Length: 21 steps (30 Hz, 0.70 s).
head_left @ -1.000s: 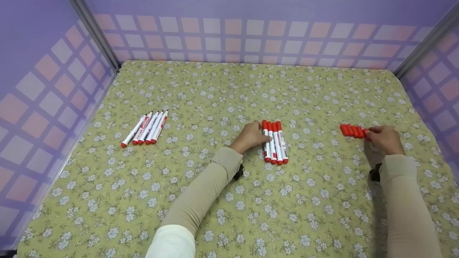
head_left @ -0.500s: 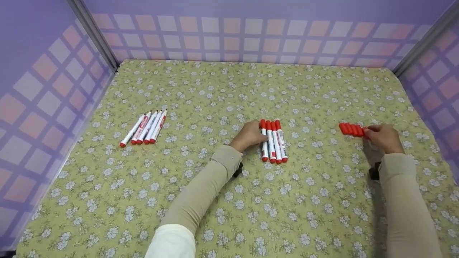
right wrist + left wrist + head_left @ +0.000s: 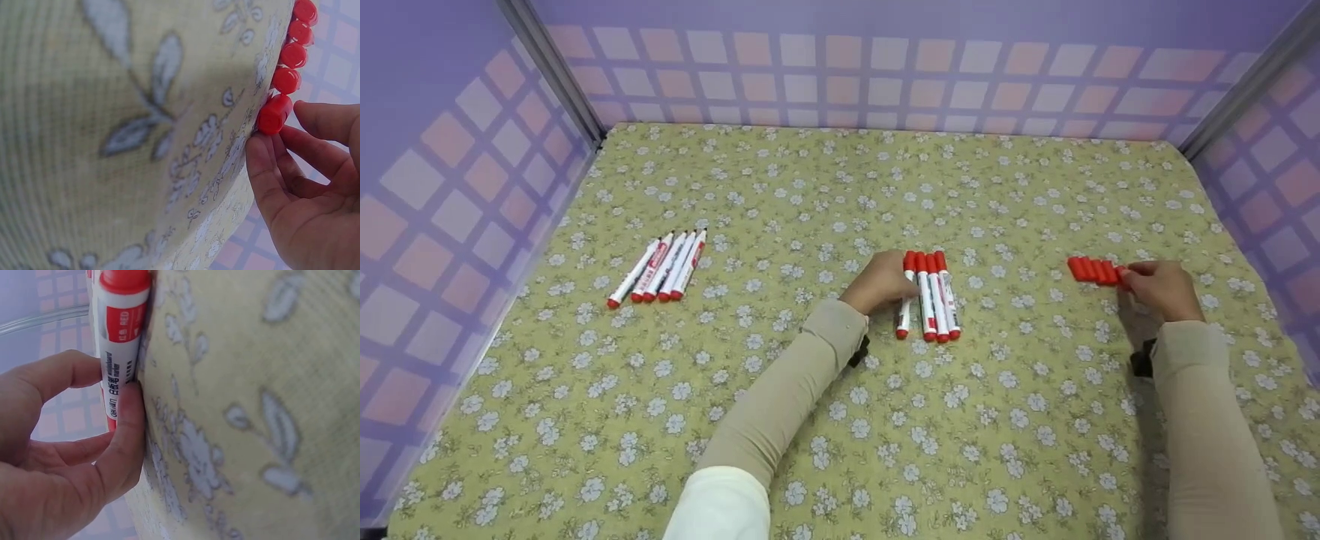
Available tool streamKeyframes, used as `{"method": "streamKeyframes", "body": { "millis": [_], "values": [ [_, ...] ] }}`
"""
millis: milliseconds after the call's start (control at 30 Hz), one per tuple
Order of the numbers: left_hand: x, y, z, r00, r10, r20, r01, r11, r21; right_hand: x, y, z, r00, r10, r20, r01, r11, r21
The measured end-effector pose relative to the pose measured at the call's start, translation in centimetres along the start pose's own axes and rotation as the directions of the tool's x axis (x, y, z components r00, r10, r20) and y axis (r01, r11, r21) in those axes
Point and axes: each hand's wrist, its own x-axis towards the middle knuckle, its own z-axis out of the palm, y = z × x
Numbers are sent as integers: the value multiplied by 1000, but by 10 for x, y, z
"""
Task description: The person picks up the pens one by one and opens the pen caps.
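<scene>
My left hand (image 3: 881, 283) pinches a capped whiteboard marker (image 3: 908, 300), white with a red cap, between thumb and fingers; it lies on the cloth. Its label reads "RED" in the left wrist view, where the marker (image 3: 124, 332) sits between thumb and fingertips. Just to its right, across a narrow gap, 3 more capped markers (image 3: 938, 304) lie side by side. Farther right, my right hand (image 3: 1167, 289) holds the end cap (image 3: 274, 115) of a row of loose red marker caps (image 3: 1091, 270), thumb on one side and fingers on the other.
Several uncapped white markers (image 3: 660, 270) lie together at the left, dark tips pointing away. A flowered yellow-green cloth (image 3: 810, 195) covers the table. Purple checked panels (image 3: 840, 67) stand along the back and both sides.
My left hand has slid its marker slightly left, opening a gap from the other capped markers. The right hand stays at the end cap with little visible movement.
</scene>
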Motion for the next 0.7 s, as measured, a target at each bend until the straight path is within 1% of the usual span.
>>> {"method": "streamKeyframes", "body": {
  "millis": [200,267,333,367,433,533,567,700],
  "values": [
    [3,-3,-7,996,-58,72,63,995,-83,-2,2,0,1000,-12,-16,12,1000,-7],
    [4,-4,-10,994,-63,88,71,994,-88,-3,2,0,1000,-17,-17,17,1000,-5],
    [6,-7,-12,993,-61,105,73,990,-117,-3,3,0,1000,-15,-17,15,1000,-3],
    [6,-8,-14,991,-59,119,77,985,-154,-3,3,0,1000,-14,-18,13,1000,-2],
    [7,-10,-17,988,-54,145,85,972,-220,-3,3,0,1000,-6,-20,6,1000,0],
    [8,-14,-21,980,-54,192,115,940,-321,-3,3,-1,1000,2,-30,-2,1000,7],
    [9,-14,-23,977,-52,207,121,935,-334,-3,3,-2,999,-1,-34,1,1000,8],
    [10,-16,-28,968,-34,249,117,938,-327,-5,2,-5,998,-21,-62,22,999,24]
  ]
}}
